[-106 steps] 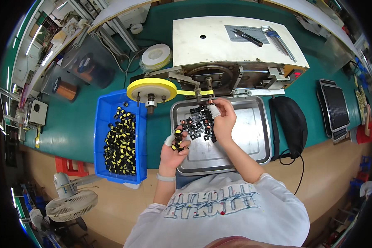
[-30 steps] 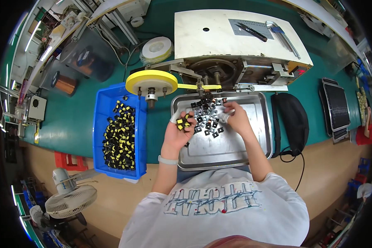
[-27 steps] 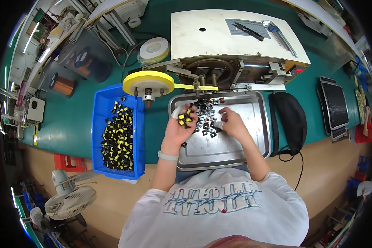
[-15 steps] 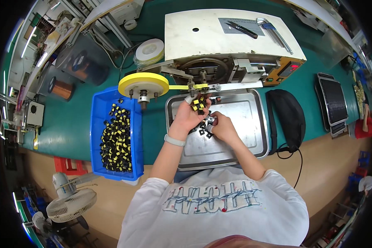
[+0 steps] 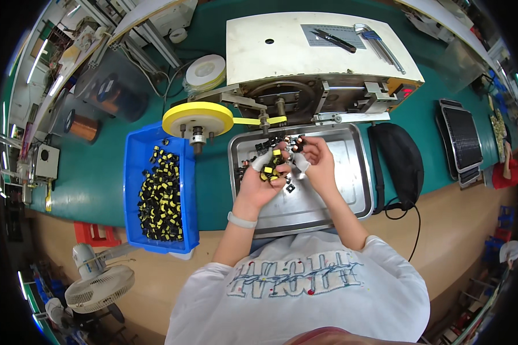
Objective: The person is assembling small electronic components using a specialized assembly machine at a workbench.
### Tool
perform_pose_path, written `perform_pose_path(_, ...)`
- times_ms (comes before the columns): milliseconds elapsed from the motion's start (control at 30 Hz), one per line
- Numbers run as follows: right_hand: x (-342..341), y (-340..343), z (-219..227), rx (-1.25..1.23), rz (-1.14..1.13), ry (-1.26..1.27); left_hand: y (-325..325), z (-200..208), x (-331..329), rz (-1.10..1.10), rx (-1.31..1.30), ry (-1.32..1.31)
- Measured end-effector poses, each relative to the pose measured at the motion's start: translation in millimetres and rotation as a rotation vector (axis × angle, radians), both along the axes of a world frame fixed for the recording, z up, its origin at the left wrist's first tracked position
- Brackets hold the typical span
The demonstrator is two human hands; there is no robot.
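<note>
My left hand [image 5: 256, 187] is cupped palm up over the near-left part of a metal tray [image 5: 345, 192], holding several small black coils with yellow tape [image 5: 274, 167]. A pale cover sits on a finger of each hand. Close beside it, my right hand [image 5: 321, 168] has its fingers curled together over the tray. A small black coil with a copper-coloured winding [image 5: 299, 144] shows at its fingertips. More untaped black coils [image 5: 270, 142] lie in the tray beyond my hands. Above them, a yellow tape strip [image 5: 253, 121] runs from a tape roll [image 5: 198, 119] to a metal guide.
At left stands a blue bin [image 5: 131, 190] full of yellow-taped coils. A white-topped machine [image 5: 270, 57] with hex keys [image 5: 383, 49] and a pen-shaped black tool [image 5: 334, 40] stands behind the tray. A black pouch [image 5: 400, 164] lies at right, a fan [image 5: 101, 284] near left.
My left hand has drawn back slightly from the machine with its coils. My right hand has risen toward the far side with a coil. The machine's sliding metal block has shifted right.
</note>
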State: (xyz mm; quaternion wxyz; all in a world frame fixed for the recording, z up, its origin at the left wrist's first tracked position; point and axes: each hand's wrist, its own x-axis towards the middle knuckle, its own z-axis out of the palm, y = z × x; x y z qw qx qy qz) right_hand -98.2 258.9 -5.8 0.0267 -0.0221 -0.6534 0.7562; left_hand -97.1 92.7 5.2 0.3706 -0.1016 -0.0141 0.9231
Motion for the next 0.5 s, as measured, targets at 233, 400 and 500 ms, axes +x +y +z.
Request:
perform_pose_path(233, -16, -46, 13, -0.186, -0.057, 0.102, -27, -6, 16, 0.155, -0.074, -0.015)
perform_pose_path(400, -6, -68, 10, -0.036, -0.223, 0.157, -35, -12, 22, 0.180, -0.070, -0.042)
perform_pose_path(500, -6, -78, 9, 0.046, -0.285, 0.164, -36, -14, 22, 0.194, -0.103, -0.054)
